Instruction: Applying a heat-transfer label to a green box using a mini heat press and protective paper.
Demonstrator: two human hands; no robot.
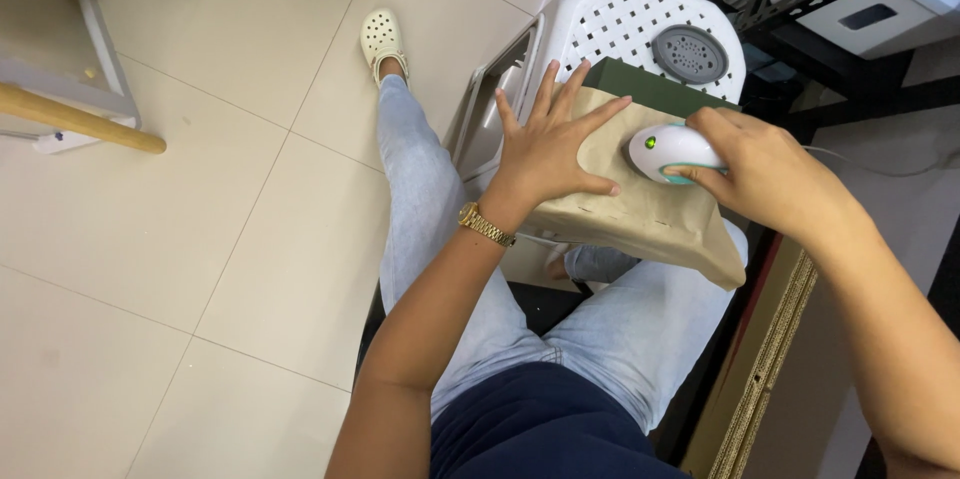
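A brown paper bag (pixel 640 209) is laid flat across the top of a white perforated plastic stool (pixel 640 24), with its near edge hanging past the stool's front edge over the person's lap. The left hand (pixel 550 144) is pressed flat on the left half of the bag, fingers spread wide and nothing held; a gold wristwatch (pixel 486 225) is worn on that wrist. The right hand (pixel 765 174) is closed around a small white handheld device (pixel 668 149) with teal trim and a green light, which is set against the bag's right half, near the stool's right edge. A dark green flat item (pixel 650 84) is seen under the bag's far edge, and a grey round perforated disc (pixel 689 53) lies at the stool's far right corner. Light blue jeans (pixel 420 209) and a cream clog (pixel 381 37) are visible on the tiled floor (pixel 200 239). Cardboard (pixel 760 369) is propped at lower right.
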